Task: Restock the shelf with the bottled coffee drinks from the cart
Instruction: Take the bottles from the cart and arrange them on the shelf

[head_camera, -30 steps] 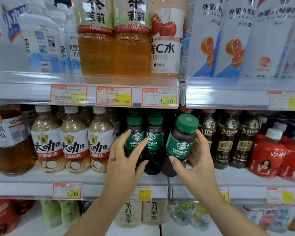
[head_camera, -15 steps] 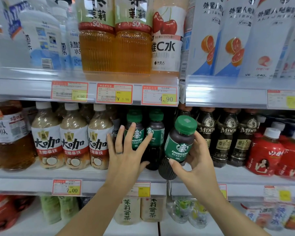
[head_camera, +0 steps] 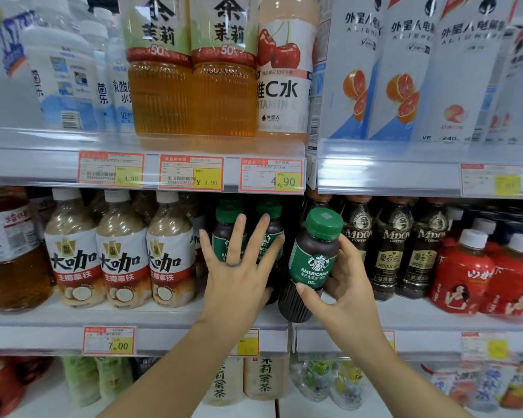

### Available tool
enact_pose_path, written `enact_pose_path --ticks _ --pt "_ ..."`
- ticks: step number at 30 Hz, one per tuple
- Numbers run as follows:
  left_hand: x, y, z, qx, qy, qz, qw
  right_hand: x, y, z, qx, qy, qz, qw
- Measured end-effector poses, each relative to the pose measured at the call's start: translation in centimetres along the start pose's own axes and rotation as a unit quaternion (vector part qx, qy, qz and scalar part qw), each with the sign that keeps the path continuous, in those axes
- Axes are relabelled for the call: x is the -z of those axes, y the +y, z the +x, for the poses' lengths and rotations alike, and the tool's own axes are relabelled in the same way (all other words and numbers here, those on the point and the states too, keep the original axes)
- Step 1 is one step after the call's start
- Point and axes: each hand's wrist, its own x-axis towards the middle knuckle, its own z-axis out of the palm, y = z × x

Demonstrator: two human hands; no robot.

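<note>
The left hand [head_camera: 239,276] has opened flat since the earlier frame, fingers spread against two shelved coffee bottles [head_camera: 228,233]. Just to its right, the right hand [head_camera: 344,285] grips a tilted Americano bottle [head_camera: 313,263] of dark coffee, base at the shelf [head_camera: 169,319] edge.

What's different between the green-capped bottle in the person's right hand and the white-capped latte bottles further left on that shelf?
The Americano bottle is tilted and held off the shelf by the right hand; the latte bottles stand upright. Its cap is green, theirs white. Its drink looks near black behind a green label; theirs is milky tan behind white-and-red labels. The latte bottles look taller. All are sealed.
</note>
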Motion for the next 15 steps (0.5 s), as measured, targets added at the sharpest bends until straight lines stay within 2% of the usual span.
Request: enact_pose_path --ticks 5,9,12,15 --pt "-0.2 0.5 0.6 0.013 0.004 -0.022 1.000 0.0 -0.2 0.2 0.002 -0.009 0.000 1.000" --pt "0.5 -0.7 -0.8 -0.009 0.057 -0.056 0.997 -0.2 -0.5 0.4 0.005 -0.019 0.019 1.000" --pt "0.5 -2.7 -2.7 0.020 0.085 -0.140 0.986 -1.1 -0.9 0.8 0.014 -0.053 0.022 0.998" --pt "0.3 -3.9 -3.8 0.065 0.055 -0.222 0.971 -2.5 -0.8 1.2 -0.004 -0.076 0.033 0.997"
